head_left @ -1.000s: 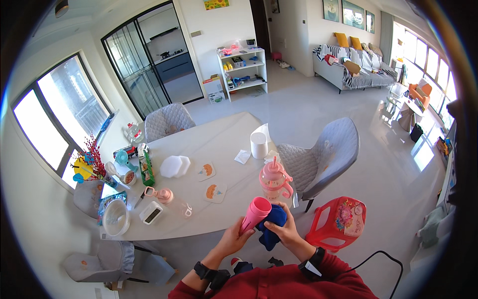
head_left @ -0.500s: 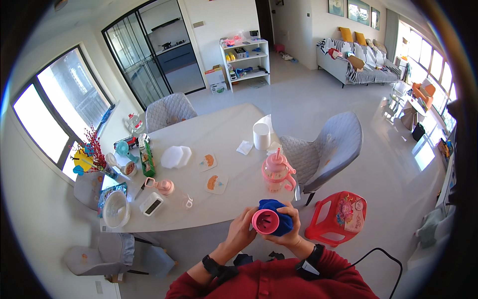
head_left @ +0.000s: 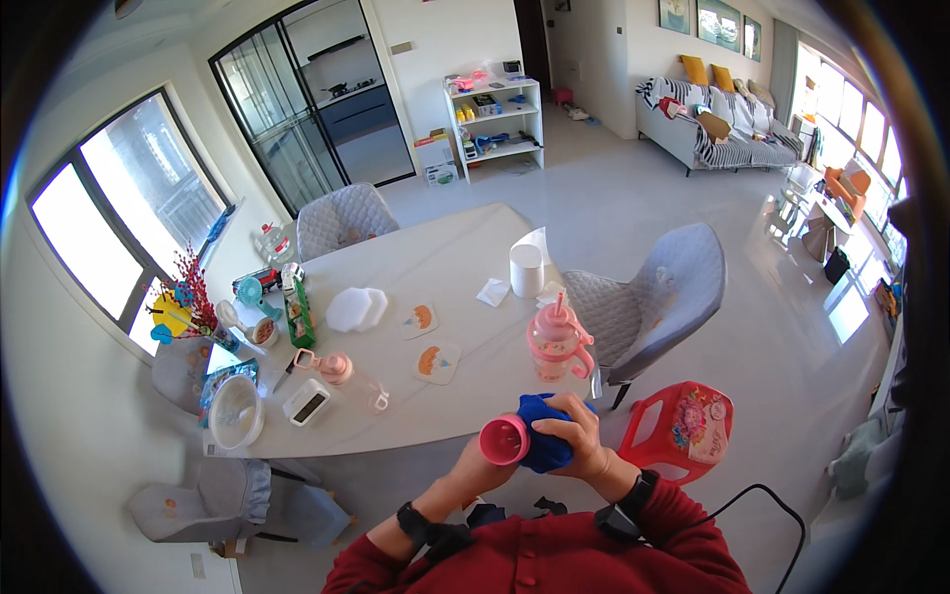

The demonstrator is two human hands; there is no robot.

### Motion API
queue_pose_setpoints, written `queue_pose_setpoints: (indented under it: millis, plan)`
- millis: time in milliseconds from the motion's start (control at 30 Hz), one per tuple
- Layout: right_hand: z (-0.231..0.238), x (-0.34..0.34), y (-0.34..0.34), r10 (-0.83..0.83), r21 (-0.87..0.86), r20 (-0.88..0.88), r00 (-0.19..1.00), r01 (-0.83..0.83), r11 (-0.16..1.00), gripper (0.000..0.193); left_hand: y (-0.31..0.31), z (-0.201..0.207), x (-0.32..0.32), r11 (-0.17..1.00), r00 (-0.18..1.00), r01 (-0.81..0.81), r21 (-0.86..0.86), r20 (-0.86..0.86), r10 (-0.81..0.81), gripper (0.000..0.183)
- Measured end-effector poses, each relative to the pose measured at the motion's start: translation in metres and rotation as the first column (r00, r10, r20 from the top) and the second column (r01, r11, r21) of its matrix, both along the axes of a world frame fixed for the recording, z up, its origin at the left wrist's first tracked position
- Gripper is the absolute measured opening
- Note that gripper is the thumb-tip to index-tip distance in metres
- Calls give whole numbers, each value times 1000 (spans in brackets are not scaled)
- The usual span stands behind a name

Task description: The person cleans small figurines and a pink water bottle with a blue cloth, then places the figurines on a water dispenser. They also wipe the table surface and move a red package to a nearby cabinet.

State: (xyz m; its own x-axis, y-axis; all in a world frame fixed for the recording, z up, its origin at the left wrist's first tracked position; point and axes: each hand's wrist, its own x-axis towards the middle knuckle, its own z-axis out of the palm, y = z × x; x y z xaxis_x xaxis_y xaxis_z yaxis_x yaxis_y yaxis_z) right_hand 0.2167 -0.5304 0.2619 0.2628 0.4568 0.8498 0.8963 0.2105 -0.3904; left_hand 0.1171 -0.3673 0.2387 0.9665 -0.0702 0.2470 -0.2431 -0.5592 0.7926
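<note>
In front of my chest, just beyond the near table edge, I hold a pink cup (head_left: 505, 442) with its open mouth facing up and to the left. A few dark marks or slots show inside it. My left hand (head_left: 473, 467) is closed around the cup's left and lower side, its fingers partly hidden. A bunched blue cloth (head_left: 540, 453) covers the cup's right side. My right hand (head_left: 582, 436) grips that cloth from above, fingers bent over it. Close by on the table stands a pink tumbler (head_left: 556, 342) with a straw and handle.
On the marble-look table (head_left: 435, 257) are a paper roll (head_left: 526, 271), two coasters (head_left: 435, 363), a white clock-like device (head_left: 307, 403), a pink bottle lid (head_left: 334, 369), a clear bottle (head_left: 371, 396) and a white basket (head_left: 237, 414). A red stool (head_left: 683, 426) and grey chair (head_left: 658, 307) stand right.
The cup has shifted slightly left and turned more sideways. My right hand has come up and over the blue cloth. The whole view has moved a little.
</note>
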Motion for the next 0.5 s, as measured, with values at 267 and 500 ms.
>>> queue_pose_setpoints:
  millis: [267,500]
  plan:
    - [9,17,-11,6,-314,327,945,103,944,62,9,30,-5,631,920,-205,-748,-368,-137,46]
    - [-13,29,-20,-44,-406,400,916,220,887,67,8,19,-13,599,926,-239,-764,-366,-97,52]
